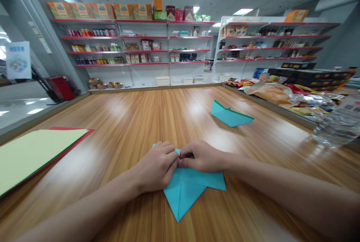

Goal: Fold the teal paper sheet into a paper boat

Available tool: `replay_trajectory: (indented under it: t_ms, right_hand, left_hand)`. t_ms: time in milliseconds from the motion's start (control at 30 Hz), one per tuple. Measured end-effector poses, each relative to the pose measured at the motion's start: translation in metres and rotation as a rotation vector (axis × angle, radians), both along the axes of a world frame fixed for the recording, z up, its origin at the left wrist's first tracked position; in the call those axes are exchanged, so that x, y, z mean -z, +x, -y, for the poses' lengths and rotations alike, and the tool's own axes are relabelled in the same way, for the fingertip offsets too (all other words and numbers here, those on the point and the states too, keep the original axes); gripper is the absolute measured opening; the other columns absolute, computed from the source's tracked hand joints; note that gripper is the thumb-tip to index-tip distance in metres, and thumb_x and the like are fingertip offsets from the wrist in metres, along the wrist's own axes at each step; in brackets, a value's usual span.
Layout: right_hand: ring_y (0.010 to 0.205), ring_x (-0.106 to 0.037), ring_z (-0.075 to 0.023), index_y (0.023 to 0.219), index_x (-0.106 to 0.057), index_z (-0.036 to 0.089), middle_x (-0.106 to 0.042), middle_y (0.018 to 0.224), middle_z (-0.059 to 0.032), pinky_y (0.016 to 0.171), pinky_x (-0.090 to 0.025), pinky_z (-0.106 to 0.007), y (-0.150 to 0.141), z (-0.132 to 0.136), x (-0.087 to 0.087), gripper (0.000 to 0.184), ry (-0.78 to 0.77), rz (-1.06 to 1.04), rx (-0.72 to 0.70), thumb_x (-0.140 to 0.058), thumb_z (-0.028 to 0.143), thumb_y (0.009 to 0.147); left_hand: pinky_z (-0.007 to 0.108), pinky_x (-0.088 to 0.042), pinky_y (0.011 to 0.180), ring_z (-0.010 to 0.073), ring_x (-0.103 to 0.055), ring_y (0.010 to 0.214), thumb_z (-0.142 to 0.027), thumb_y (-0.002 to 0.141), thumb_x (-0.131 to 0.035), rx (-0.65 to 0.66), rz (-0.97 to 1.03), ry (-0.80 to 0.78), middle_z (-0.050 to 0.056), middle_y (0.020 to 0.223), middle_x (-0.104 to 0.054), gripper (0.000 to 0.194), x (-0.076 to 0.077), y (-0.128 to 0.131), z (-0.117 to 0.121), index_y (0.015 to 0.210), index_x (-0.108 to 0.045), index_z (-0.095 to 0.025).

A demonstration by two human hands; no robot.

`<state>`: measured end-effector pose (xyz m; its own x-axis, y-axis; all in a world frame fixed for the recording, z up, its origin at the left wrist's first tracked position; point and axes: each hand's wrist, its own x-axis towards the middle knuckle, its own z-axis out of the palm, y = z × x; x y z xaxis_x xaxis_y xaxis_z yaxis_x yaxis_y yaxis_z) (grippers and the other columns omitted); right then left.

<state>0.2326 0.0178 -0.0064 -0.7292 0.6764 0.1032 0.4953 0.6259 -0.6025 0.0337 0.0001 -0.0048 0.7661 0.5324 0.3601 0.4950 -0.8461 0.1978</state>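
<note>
A light blue sheet of folded paper (185, 191) lies on the wooden table, one pointed corner toward me and a crease running down to it. My left hand (159, 163) rests over its left part, fingers curled on the paper. From the other side my right hand (201, 156) pinches the upper middle of the sheet between thumb and fingers. The fingertips of both hands meet there and hide that part of the fold. Farther off to the right stands a folded blue and green paper piece (232, 116), apart from both hands.
Stacked coloured paper sheets (39, 148) lie at the left. A clear plastic bottle (339, 122) stands at the right edge, near packaged snacks (272, 94) and black boxes (306, 77). Stocked shelves (143, 38) line the back beyond the table (126, 111).
</note>
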Motion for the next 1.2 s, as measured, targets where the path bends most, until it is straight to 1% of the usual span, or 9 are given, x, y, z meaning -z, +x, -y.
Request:
replay_trajectory:
  t_ms: [133,400,700,800,867,933,1033,1133,1200]
  right_hand:
    - [0.059,-0.047,-0.0103,0.077,-0.068,0.014,-0.056,0.063,0.0012,0.053,-0.032,-0.022,-0.001,-0.007,0.005,0.019,-0.083,-0.093,0.049,-0.053,0.026,0.08]
    - [0.058,-0.051,-0.0134,0.065,-0.07,0.018,-0.057,0.055,0.0008,0.052,-0.033,-0.024,-0.006,-0.009,0.007,0.013,-0.153,-0.16,0.292,-0.06,0.024,0.071]
    - [0.082,-0.057,-0.0196,0.059,-0.072,0.018,-0.064,0.087,-0.005,0.071,-0.041,-0.03,0.01,-0.032,0.003,0.01,-0.004,-0.225,0.421,-0.063,0.02,0.064]
    - [0.09,-0.056,-0.0225,0.05,-0.067,0.017,-0.063,0.078,-0.0061,0.076,-0.041,-0.032,0.02,-0.044,0.001,0.02,-0.001,-0.249,0.408,-0.06,0.022,0.068]
    - [0.096,-0.055,-0.0237,0.054,-0.067,0.016,-0.063,0.077,-0.0067,0.082,-0.04,-0.034,0.024,-0.047,0.001,0.021,0.021,-0.27,0.413,-0.059,0.024,0.071]
    - [0.1,-0.054,-0.0244,0.065,-0.071,0.017,-0.063,0.09,-0.0085,0.086,-0.038,-0.037,0.023,-0.044,0.002,0.017,0.117,-0.264,0.443,-0.06,0.026,0.073]
    - [0.105,-0.05,-0.0259,0.076,-0.073,0.02,-0.059,0.108,-0.0093,0.094,-0.028,-0.045,0.014,-0.029,0.004,0.014,0.375,-0.152,0.448,-0.062,0.029,0.076]
    - [0.105,-0.049,-0.0253,0.076,-0.071,0.023,-0.061,0.104,-0.0059,0.1,-0.013,-0.05,0.002,-0.011,0.006,0.016,0.535,-0.056,0.323,-0.06,0.034,0.08]
    - [0.089,-0.055,-0.0201,0.08,-0.068,0.022,-0.063,0.087,-0.0029,0.096,-0.017,-0.047,-0.004,-0.004,0.008,0.018,0.458,0.002,0.223,-0.058,0.036,0.083]
  left_hand:
    - [0.032,-0.036,0.063,0.0194,-0.051,0.067,-0.019,0.09,-0.038,-0.13,-0.036,0.029,0.008,0.069,-0.058,0.026,0.007,0.0,-0.002,0.069,-0.054,-0.017]
    - [0.029,-0.031,0.056,0.0174,-0.053,0.062,-0.023,0.09,-0.038,-0.225,-0.045,0.017,0.005,0.068,-0.058,0.027,0.008,-0.001,-0.004,0.07,-0.054,-0.018]
    - [0.027,-0.031,0.056,0.0159,-0.051,0.06,-0.021,0.088,-0.04,-0.332,0.053,0.099,0.004,0.065,-0.056,0.026,0.008,-0.02,-0.018,0.065,-0.053,-0.018]
    - [0.027,-0.031,0.057,0.0155,-0.049,0.06,-0.021,0.087,-0.043,-0.397,0.126,0.127,0.003,0.064,-0.055,0.026,0.007,-0.033,-0.027,0.063,-0.053,-0.018]
    - [0.027,-0.032,0.057,0.0148,-0.049,0.059,-0.023,0.087,-0.044,-0.396,0.169,0.112,0.003,0.065,-0.055,0.026,0.007,-0.036,-0.03,0.064,-0.054,-0.018]
    - [0.026,-0.033,0.059,0.0148,-0.051,0.061,-0.025,0.087,-0.045,-0.373,0.194,0.068,0.003,0.068,-0.058,0.024,0.006,-0.034,-0.03,0.068,-0.058,-0.018]
    - [0.026,-0.034,0.061,0.0161,-0.056,0.068,-0.032,0.088,-0.048,-0.348,0.2,-0.013,0.004,0.076,-0.064,0.023,0.005,-0.022,-0.024,0.077,-0.064,-0.019]
    - [0.026,-0.033,0.059,0.0165,-0.056,0.067,-0.035,0.088,-0.048,-0.35,0.166,-0.063,0.004,0.073,-0.064,0.026,0.008,-0.009,-0.016,0.074,-0.063,-0.019]
    - [0.026,-0.031,0.057,0.0166,-0.056,0.066,-0.034,0.088,-0.048,-0.368,0.15,-0.089,0.004,0.071,-0.063,0.026,0.011,-0.004,-0.014,0.071,-0.061,-0.019]
